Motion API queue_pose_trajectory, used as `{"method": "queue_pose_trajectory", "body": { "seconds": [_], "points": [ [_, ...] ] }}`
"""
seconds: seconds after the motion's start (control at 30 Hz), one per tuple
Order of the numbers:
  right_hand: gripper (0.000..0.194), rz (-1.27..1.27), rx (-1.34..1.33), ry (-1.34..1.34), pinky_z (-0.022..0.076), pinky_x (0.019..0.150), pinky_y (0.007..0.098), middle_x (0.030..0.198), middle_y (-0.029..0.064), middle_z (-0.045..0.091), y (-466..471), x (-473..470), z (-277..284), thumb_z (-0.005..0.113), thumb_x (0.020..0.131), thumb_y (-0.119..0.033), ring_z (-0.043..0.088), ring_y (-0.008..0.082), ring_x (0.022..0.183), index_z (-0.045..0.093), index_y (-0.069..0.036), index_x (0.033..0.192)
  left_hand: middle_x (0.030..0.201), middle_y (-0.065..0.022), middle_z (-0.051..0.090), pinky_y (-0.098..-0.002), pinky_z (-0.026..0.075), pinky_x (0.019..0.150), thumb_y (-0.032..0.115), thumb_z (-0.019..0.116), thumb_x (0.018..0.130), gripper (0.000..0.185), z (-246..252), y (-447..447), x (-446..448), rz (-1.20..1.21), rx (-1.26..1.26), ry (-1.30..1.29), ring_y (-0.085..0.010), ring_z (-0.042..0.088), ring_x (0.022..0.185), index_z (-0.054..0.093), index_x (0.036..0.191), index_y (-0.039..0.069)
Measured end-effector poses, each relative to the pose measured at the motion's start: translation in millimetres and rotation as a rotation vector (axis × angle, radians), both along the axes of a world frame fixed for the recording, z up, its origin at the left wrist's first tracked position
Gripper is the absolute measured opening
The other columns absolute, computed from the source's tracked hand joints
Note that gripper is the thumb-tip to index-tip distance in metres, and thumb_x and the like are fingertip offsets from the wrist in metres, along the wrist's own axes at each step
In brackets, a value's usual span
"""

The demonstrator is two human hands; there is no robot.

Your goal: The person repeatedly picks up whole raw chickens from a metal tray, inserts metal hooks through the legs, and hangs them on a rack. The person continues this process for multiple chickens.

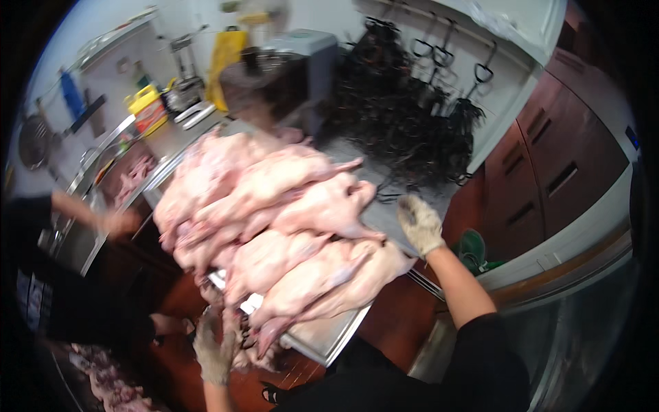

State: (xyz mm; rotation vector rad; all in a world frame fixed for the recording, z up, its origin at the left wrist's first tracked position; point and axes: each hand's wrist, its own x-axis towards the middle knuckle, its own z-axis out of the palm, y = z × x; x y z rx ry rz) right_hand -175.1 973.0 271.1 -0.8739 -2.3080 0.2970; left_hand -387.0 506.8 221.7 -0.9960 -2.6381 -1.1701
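Note:
Several plucked raw poultry carcasses, likely ducks [319,206], lie piled on a metal tray or table top [329,329]. Both my hands wear pale fabric gloves. My left hand [216,350] is at the lower left of the pile, beside hanging necks and heads; whether its fingers grip any of them cannot be told. On the right, my right hand [419,224] is raised over the edge of the metal surface, apart from the birds, its fingers loosely bent with nothing seen in them.
At the left a co-worker in black [92,309] stands close, one hand blurred. Behind are a metal counter with a sink, a yellow jug [146,108] and a yellow board [226,62]. Many black hooks [401,103] hang on the wall. More raw poultry parts [113,381] lie at the lower left.

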Motion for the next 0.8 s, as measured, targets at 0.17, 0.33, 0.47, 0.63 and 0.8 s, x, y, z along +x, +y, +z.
{"method": "queue_pose_trajectory", "body": {
  "seconds": [0.17, 0.33, 0.47, 0.63, 0.8],
  "points": [
    [0.018, -0.016, 0.043, -0.234, 0.0529, 0.079, 0.0440, 0.095, 0.0154, 0.069, 127, 56, -3, 0.060, 0.088, -0.017, 0.066, 0.0359, 0.089, 0.066, -0.007, 0.102, 0.131, -0.0242, 0.050, -0.0446, 0.043, 0.101, 0.012, 0.076, 0.071, 0.074, -4, 203, -112, -0.074, -0.364, 0.300, -0.0408, 0.050, 0.119, 0.042, 0.135, -0.004],
    [0.027, 0.273, 0.204, -0.410, 0.0512, 0.086, 0.0410, 0.110, 0.0137, 0.064, 158, 56, -40, 0.056, 0.086, -0.013, 0.060, 0.0312, 0.106, 0.062, -0.008, 0.112, 0.136, -0.0244, 0.048, -0.0400, 0.039, 0.108, 0.025, 0.087, 0.050, 0.107, 0, 291, -158, 0.043, -0.521, 0.112, -0.0383, 0.046, 0.128, 0.037, 0.141, -0.002],
    [0.030, 0.286, 0.409, -0.537, 0.0467, 0.094, 0.0435, 0.123, 0.0135, 0.059, 191, 34, -56, 0.048, 0.090, -0.012, 0.055, 0.0306, 0.116, 0.061, -0.007, 0.117, 0.140, -0.0197, 0.046, -0.0393, 0.033, 0.112, 0.028, 0.083, 0.060, 0.100, 2, 293, -196, -0.014, -0.615, 0.144, -0.0334, 0.043, 0.131, 0.036, 0.142, -0.001],
    [0.020, 0.446, 0.378, -0.665, 0.0420, 0.092, 0.0476, 0.103, 0.0149, 0.062, 218, 8, -46, 0.047, 0.087, -0.011, 0.055, 0.0337, 0.103, 0.064, -0.008, 0.095, 0.133, -0.0215, 0.054, -0.0426, 0.038, 0.108, 0.051, 0.077, 0.065, 0.093, -31, 314, -231, -0.088, -0.795, 0.033, -0.0348, 0.052, 0.123, 0.048, 0.135, -0.003],
    [0.048, 0.617, 0.061, -0.468, 0.0467, 0.094, 0.0472, 0.104, 0.0194, 0.064, 202, 14, -18, 0.081, 0.062, -0.019, 0.060, 0.0399, 0.100, 0.065, -0.003, 0.104, 0.101, -0.0233, 0.070, -0.0429, 0.054, 0.086, 0.043, 0.073, 0.064, 0.052, -33, 307, -199, 0.050, -0.609, 0.001, -0.0360, 0.069, 0.096, 0.073, 0.099, 0.005]
  ]
}}
